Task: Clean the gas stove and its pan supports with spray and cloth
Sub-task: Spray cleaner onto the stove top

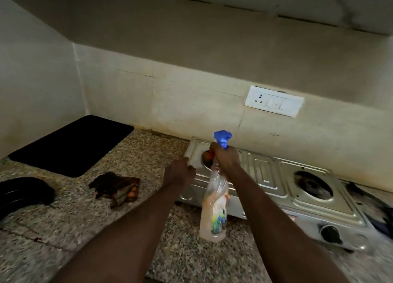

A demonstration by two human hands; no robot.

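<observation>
The cloth (117,187) lies left on the counter (63,229), ready for wiping. The right hand (226,159) clasps the spray bottle (214,210) by its neck, nozzle over the stove (265,176). The left hand (179,173) curls at the stove's left edge; whether it grips is unclear.

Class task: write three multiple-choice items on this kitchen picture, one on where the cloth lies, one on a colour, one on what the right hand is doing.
1. The cloth lies: A on the counter, left of the stove; B on top of the stove; C on the floor.
2. The trigger head of the spray bottle is: A red; B white; C blue.
3. The right hand: A hangs empty; B grips the spray bottle's neck; C turns a knob.
Answers: 1 A, it sits crumpled on the speckled counter; 2 C, the head above the fist is blue; 3 B, it wraps the neck.
</observation>
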